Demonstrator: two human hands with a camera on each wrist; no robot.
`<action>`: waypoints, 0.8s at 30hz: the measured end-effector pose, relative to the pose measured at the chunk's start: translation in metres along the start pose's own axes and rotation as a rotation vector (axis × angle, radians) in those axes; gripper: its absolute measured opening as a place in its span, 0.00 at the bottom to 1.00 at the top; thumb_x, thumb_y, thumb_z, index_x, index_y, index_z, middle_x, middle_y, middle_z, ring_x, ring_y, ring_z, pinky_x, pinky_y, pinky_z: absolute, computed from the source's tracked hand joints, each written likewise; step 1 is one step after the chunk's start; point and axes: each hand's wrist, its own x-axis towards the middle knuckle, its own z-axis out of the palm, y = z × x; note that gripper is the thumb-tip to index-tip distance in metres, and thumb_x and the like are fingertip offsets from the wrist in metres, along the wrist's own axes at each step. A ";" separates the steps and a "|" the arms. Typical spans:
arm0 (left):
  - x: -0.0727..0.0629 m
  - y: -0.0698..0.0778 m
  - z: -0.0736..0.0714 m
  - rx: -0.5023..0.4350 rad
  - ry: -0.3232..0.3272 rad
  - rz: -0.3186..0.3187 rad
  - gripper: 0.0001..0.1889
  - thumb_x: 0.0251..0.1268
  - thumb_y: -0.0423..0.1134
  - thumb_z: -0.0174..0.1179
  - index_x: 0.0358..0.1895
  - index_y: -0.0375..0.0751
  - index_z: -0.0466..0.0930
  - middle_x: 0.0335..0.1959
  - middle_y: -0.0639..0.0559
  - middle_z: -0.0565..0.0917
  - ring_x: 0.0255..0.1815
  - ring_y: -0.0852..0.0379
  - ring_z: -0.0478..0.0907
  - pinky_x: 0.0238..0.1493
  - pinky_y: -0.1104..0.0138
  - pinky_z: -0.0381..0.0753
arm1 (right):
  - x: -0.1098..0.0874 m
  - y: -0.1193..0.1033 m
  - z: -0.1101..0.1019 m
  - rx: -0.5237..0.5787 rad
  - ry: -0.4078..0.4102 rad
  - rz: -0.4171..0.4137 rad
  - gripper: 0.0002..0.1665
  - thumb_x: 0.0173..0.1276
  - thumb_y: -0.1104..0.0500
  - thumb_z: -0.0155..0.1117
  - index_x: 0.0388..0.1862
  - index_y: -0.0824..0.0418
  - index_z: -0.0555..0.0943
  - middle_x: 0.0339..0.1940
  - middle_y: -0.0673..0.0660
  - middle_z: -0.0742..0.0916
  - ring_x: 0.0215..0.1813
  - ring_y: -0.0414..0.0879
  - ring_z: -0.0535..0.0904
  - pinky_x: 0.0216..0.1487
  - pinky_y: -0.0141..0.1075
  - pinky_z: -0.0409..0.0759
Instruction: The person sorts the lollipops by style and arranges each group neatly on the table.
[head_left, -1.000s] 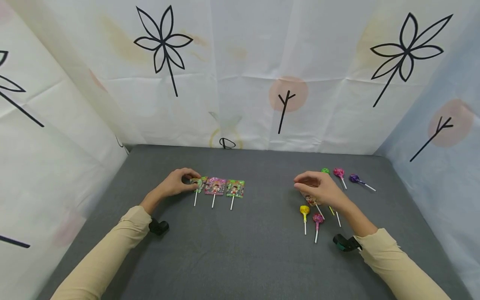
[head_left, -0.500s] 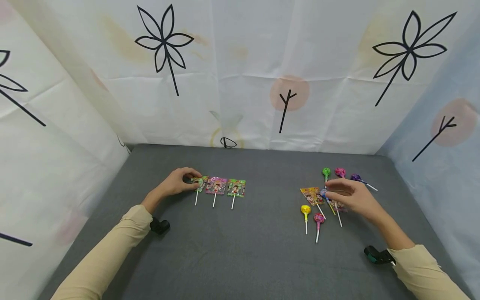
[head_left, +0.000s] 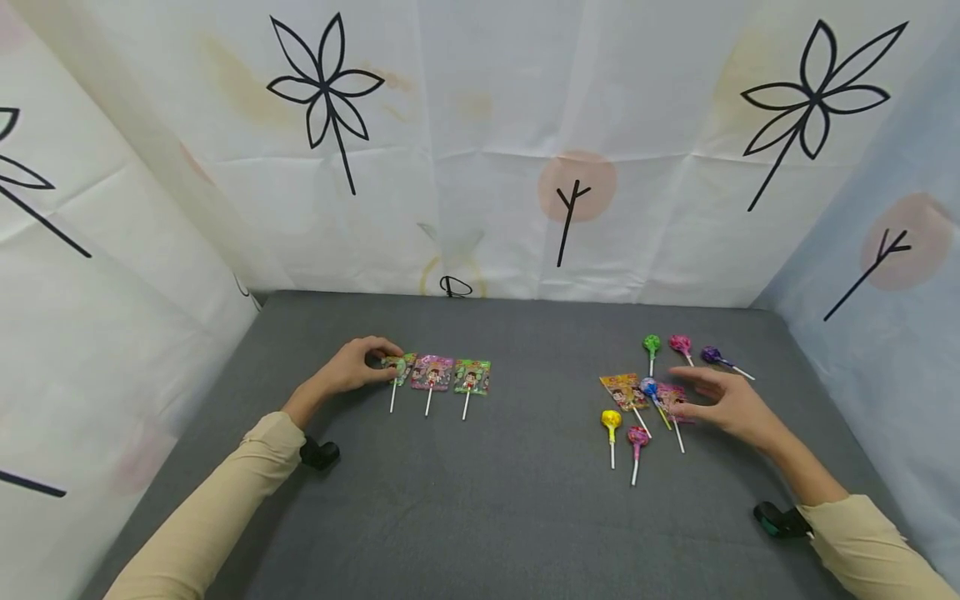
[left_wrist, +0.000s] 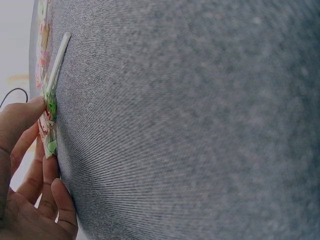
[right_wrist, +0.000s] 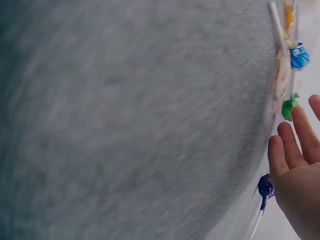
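At the left of the head view, my left hand (head_left: 352, 367) pinches the green wrapper of a flat lollipop (head_left: 406, 367); in the left wrist view the thumb presses one side of this wrapped lollipop (left_wrist: 50, 112). To its right lie a pink flat lollipop (head_left: 431, 372) and another green flat lollipop (head_left: 472, 376) in a row, sticks toward me. My right hand (head_left: 731, 406) hovers with fingers spread beside a pink flat lollipop (head_left: 669, 397), thumb overlapping its wrapper. A blue round lollipop (head_left: 648, 387) and an orange flat lollipop (head_left: 622, 388) lie just left of it.
Near the right hand lie round lollipops: green (head_left: 651, 342), pink (head_left: 680, 343) and purple (head_left: 712, 355) behind, yellow (head_left: 611, 419) and magenta (head_left: 638, 437) in front. A grey cloth table (head_left: 487, 517) bears everything. A white printed curtain (head_left: 487, 208) stands behind it.
My right hand has drawn back to the right, off the orange flat lollipop, past the blue round one, to the pink flat one. The left hand stays on the green flat lollipop.
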 end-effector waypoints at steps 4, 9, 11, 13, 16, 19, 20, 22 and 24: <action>0.000 -0.001 0.000 -0.005 -0.003 -0.003 0.16 0.65 0.37 0.72 0.54 0.38 0.85 0.53 0.44 0.82 0.52 0.44 0.77 0.55 0.46 0.74 | -0.002 0.006 0.000 -0.087 -0.017 0.028 0.35 0.61 0.61 0.79 0.66 0.69 0.78 0.64 0.70 0.79 0.64 0.37 0.70 0.55 0.15 0.62; 0.000 -0.001 0.000 -0.006 -0.006 -0.004 0.16 0.65 0.37 0.72 0.54 0.38 0.85 0.53 0.44 0.82 0.52 0.44 0.77 0.55 0.46 0.74 | -0.001 0.008 0.000 -0.147 -0.031 0.045 0.36 0.60 0.57 0.80 0.65 0.67 0.79 0.64 0.69 0.79 0.65 0.63 0.71 0.54 0.19 0.63; 0.000 -0.001 0.000 -0.005 -0.005 -0.004 0.16 0.65 0.37 0.72 0.54 0.38 0.85 0.53 0.44 0.82 0.52 0.44 0.77 0.55 0.46 0.74 | 0.000 0.008 0.000 -0.175 -0.033 0.044 0.36 0.60 0.55 0.81 0.65 0.67 0.79 0.63 0.69 0.79 0.63 0.64 0.71 0.55 0.27 0.67; 0.000 0.000 0.000 -0.004 -0.005 -0.003 0.16 0.65 0.36 0.72 0.55 0.38 0.85 0.53 0.43 0.82 0.52 0.44 0.77 0.55 0.46 0.74 | 0.001 0.008 0.002 -0.197 -0.027 0.033 0.37 0.58 0.55 0.82 0.64 0.67 0.80 0.61 0.68 0.80 0.61 0.62 0.72 0.55 0.38 0.70; 0.000 0.001 0.000 -0.005 -0.005 0.000 0.16 0.65 0.36 0.71 0.54 0.37 0.85 0.53 0.43 0.82 0.52 0.44 0.77 0.55 0.46 0.74 | 0.002 0.009 0.003 -0.204 -0.027 0.033 0.38 0.57 0.55 0.83 0.63 0.69 0.80 0.59 0.69 0.79 0.59 0.63 0.73 0.55 0.54 0.71; 0.000 0.001 0.000 -0.005 -0.006 0.001 0.16 0.66 0.37 0.71 0.54 0.37 0.85 0.53 0.43 0.82 0.52 0.44 0.77 0.55 0.46 0.74 | 0.003 0.009 0.004 -0.191 -0.031 0.040 0.37 0.55 0.57 0.84 0.62 0.70 0.80 0.58 0.70 0.78 0.58 0.64 0.72 0.55 0.62 0.69; 0.000 0.001 0.000 -0.004 -0.007 0.001 0.16 0.66 0.37 0.71 0.54 0.37 0.85 0.53 0.43 0.82 0.52 0.44 0.77 0.55 0.46 0.74 | 0.004 0.009 0.004 -0.188 -0.032 0.044 0.37 0.55 0.57 0.84 0.61 0.70 0.81 0.58 0.70 0.78 0.58 0.65 0.72 0.55 0.63 0.68; 0.000 0.000 0.000 -0.004 -0.008 0.003 0.16 0.66 0.37 0.71 0.54 0.37 0.85 0.53 0.43 0.82 0.52 0.44 0.77 0.55 0.46 0.74 | 0.004 0.009 0.004 -0.184 -0.037 0.051 0.37 0.55 0.57 0.84 0.61 0.70 0.81 0.57 0.70 0.77 0.58 0.65 0.71 0.54 0.63 0.68; 0.000 -0.001 0.000 -0.006 -0.008 0.006 0.16 0.66 0.37 0.71 0.54 0.37 0.85 0.53 0.43 0.82 0.52 0.44 0.77 0.55 0.46 0.74 | 0.005 0.009 0.004 -0.188 -0.040 0.054 0.36 0.55 0.57 0.84 0.60 0.70 0.82 0.57 0.69 0.78 0.57 0.64 0.71 0.54 0.62 0.68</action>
